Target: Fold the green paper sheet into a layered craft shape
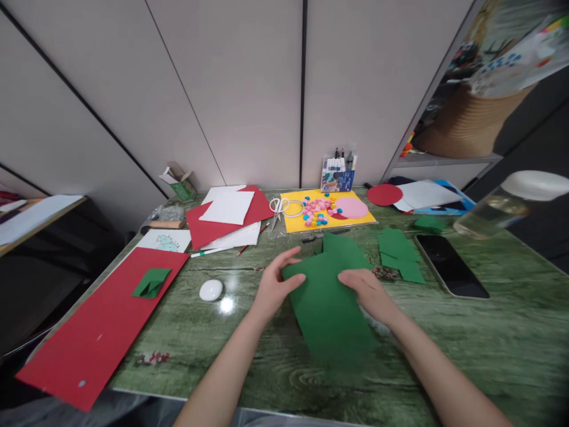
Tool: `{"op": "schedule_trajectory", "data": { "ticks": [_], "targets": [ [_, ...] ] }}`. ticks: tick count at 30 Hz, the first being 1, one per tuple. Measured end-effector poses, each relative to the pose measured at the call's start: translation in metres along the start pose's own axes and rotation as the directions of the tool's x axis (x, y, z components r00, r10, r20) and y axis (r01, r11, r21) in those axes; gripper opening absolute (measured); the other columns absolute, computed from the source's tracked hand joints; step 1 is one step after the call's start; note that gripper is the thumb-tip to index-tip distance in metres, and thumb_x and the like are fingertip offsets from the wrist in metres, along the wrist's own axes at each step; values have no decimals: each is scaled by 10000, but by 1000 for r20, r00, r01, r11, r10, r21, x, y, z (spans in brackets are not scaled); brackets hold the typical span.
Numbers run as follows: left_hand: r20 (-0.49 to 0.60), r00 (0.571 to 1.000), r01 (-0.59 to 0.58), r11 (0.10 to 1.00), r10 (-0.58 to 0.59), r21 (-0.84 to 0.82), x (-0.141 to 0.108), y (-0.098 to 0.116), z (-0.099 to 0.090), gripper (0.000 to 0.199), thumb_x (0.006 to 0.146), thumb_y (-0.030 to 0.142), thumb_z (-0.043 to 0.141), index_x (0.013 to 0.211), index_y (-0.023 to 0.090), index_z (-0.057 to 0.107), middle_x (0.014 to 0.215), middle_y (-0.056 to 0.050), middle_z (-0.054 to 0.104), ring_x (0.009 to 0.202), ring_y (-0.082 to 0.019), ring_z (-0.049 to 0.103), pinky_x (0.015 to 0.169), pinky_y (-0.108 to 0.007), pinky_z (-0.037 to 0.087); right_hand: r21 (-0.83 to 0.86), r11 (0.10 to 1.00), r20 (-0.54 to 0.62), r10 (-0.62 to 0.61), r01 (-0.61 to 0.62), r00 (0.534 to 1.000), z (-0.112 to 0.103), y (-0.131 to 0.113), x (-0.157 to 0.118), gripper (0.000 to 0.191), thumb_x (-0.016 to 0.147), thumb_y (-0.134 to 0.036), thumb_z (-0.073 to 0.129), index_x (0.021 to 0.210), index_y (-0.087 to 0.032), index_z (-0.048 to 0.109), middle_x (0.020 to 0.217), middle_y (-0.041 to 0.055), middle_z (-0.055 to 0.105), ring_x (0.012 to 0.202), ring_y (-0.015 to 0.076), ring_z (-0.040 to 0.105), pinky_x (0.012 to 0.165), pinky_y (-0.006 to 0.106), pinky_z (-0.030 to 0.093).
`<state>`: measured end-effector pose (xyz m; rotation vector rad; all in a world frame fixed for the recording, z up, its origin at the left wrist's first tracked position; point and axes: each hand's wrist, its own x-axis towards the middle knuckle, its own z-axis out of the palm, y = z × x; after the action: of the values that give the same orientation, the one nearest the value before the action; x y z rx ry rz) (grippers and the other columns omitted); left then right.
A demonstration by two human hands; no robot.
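Observation:
A dark green sheet of paper (329, 308) lies on the green wood-grain table (249, 362) in front of me. My left hand (273, 284) grips its upper left edge, thumb under the paper and fingers spread above. Flat on the sheet's upper right part rests my right hand (367, 290), palm down, pressing it onto the table. Smaller green paper pieces (400, 255) lie just right of the sheet.
A long red sheet (89, 332) with a folded green piece (151, 282) lies at left, beside a white round object (210, 290). Behind are red and white papers (226, 216), scissors (278, 209), a yellow sheet with pompoms (326, 210), markers (338, 172). At right: phone (451, 265), a red circle (384, 194), a jar (511, 204).

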<state>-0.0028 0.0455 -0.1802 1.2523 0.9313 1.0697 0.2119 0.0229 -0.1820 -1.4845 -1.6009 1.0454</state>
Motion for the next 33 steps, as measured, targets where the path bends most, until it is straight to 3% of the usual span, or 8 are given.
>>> {"op": "schedule_trajectory", "data": {
  "ticks": [3, 7, 10, 14, 17, 20, 28, 33],
  "targets": [
    [-81, 996, -40, 994, 48, 101, 3, 3, -5, 542, 719, 293, 694, 1226, 191, 529, 1001, -90, 672, 826, -182, 624, 755, -289, 470, 2, 998, 198, -63, 64, 978, -1, -6, -1, 406, 805, -406, 481, 462, -193, 444, 488, -34, 432, 534, 133, 408, 522, 252, 314],
    [86, 996, -28, 945, 0, 324, 1, 6, -4, 266, 772, 315, 627, 983, 158, 666, 922, -77, 687, 829, -189, 607, 746, -278, 445, 2, 997, 468, -73, 81, 881, 3, -14, -3, 411, 842, -331, 420, 472, -190, 311, 475, -56, 301, 496, 100, 295, 484, 243, 230],
    [190, 978, 12, 925, -90, 380, -1, 3, 2, 219, 782, 346, 594, 763, 141, 668, 727, -27, 642, 690, -151, 554, 630, -239, 405, -44, 989, 550, -93, 140, 830, 7, -16, -5, 410, 856, -306, 415, 483, -186, 296, 482, -51, 302, 514, 103, 309, 492, 244, 229],
    [163, 975, 76, 920, -149, 384, 0, -6, 6, 295, 757, 378, 600, 589, 140, 554, 560, 37, 463, 563, -104, 417, 530, -213, 304, -113, 967, 529, -135, 228, 838, 9, -17, -3, 396, 861, -327, 444, 501, -175, 385, 504, -53, 346, 512, 97, 322, 494, 239, 227],
    [122, 982, 91, 923, -146, 373, 2, -9, 7, 327, 764, 391, 578, 564, 145, 497, 541, 50, 411, 535, -95, 372, 514, -217, 273, -138, 966, 413, -143, 218, 899, 10, -16, 0, 261, 844, -337, 493, 648, -178, 557, 616, -37, 525, 589, 115, 433, 539, 229, 284],
    [76, 987, 107, 926, -144, 361, 3, -11, 9, 324, 771, 399, 554, 577, 149, 486, 542, 52, 395, 525, -96, 353, 507, -222, 257, -149, 971, 321, -133, 188, 938, 9, -14, 3, 203, 837, -327, 509, 739, -185, 616, 711, -10, 615, 657, 138, 497, 586, 235, 326],
    [143, 977, 106, 946, -156, 307, 4, -16, 11, 307, 698, 408, 637, 587, 133, 559, 555, 37, 463, 545, -100, 399, 533, -224, 292, -148, 964, 362, -155, 221, 919, 11, -10, 5, 230, 854, -320, 488, 736, -180, 628, 710, -3, 630, 663, 146, 524, 588, 236, 340],
    [124, 980, 116, 954, -155, 277, 3, -20, 11, 313, 713, 413, 619, 592, 133, 550, 554, 34, 457, 541, -98, 402, 524, -215, 305, -133, 970, 350, -146, 204, 925, 10, -9, 5, 220, 843, -332, 503, 768, -185, 648, 748, 8, 658, 695, 159, 549, 613, 242, 364]
  ]
}}
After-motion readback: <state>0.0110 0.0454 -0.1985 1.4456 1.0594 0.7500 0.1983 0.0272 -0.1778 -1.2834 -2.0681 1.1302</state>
